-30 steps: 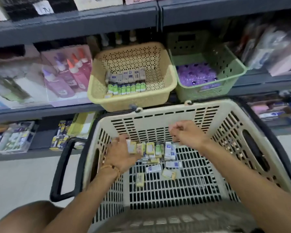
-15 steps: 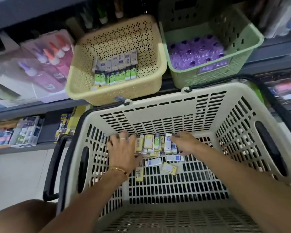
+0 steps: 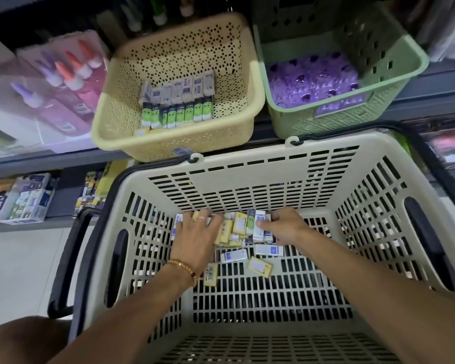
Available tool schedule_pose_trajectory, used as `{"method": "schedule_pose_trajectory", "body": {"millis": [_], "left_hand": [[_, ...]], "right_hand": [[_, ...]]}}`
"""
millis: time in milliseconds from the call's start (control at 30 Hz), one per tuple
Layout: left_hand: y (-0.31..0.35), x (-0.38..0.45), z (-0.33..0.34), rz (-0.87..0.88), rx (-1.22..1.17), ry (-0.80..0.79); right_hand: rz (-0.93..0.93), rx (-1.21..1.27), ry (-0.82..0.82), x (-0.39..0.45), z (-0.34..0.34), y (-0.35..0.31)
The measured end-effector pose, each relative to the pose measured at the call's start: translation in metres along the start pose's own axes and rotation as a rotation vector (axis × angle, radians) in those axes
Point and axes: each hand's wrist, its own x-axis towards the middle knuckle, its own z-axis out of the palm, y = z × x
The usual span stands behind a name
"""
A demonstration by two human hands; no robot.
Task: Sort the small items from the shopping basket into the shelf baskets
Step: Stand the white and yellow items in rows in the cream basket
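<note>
Both hands are reaching down into the cream shopping basket point(image 3: 286, 164), the landmark for all positions here. The left hand point(image 3: 197, 237) is lying with fingers spread flat over the left end of a cluster of small boxed items point(image 3: 241, 227) gathered against the basket's far wall; the right hand point(image 3: 284, 227) is curling its fingers round the right end of the same cluster, thumb pressing a white box. Several loose pieces are lying just nearer the person than the cluster: two white boxes point(image 3: 250, 253) and two yellow packets point(image 3: 260, 266). Beyond the far wall, a yellow shelf basket point(image 3: 174, 145) is already holding a neat row of white-and-green boxes point(image 3: 179, 101), and to its right a green shelf basket point(image 3: 394, 82) is holding purple items point(image 3: 313, 82). Judged from this layout, the sorting is partly done: one row is shelved, while a good share of the stock, seemingly a dozen or more pieces, is waiting in the shopping basket. The shelf baskets are sitting on a dark grey shelf point(image 3: 50, 161); glue bottles point(image 3: 69, 69) in blurred packaging are lying left of the yellow basket, boxed goods point(image 3: 29, 198) are occupying the lower shelf, and pale tiled floor point(image 3: 19, 271) is showing left of the shopping basket.
</note>
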Motion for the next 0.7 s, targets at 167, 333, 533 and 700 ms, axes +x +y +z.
{"method": "schedule_pose_trajectory", "body": {"millis": [167, 333, 533, 700], "left_hand": [[0.008, 0.003, 0.001, -0.018, 0.028, -0.031], [0.003, 0.003, 0.005, 0.114, 0.032, -0.041], [0.001, 0.007, -0.001, 0.161, -0.031, -0.086], [-0.001, 0.009, -0.009, 0.147, -0.161, -0.085]], "right_hand": [[0.013, 0.001, 0.030, 0.003, 0.000, -0.002], [-0.005, -0.001, 0.041, 0.005, 0.003, -0.001], [-0.115, -0.230, 0.034, 0.004, 0.010, -0.003], [-0.066, -0.124, -0.069, 0.001, 0.000, -0.006]]}}
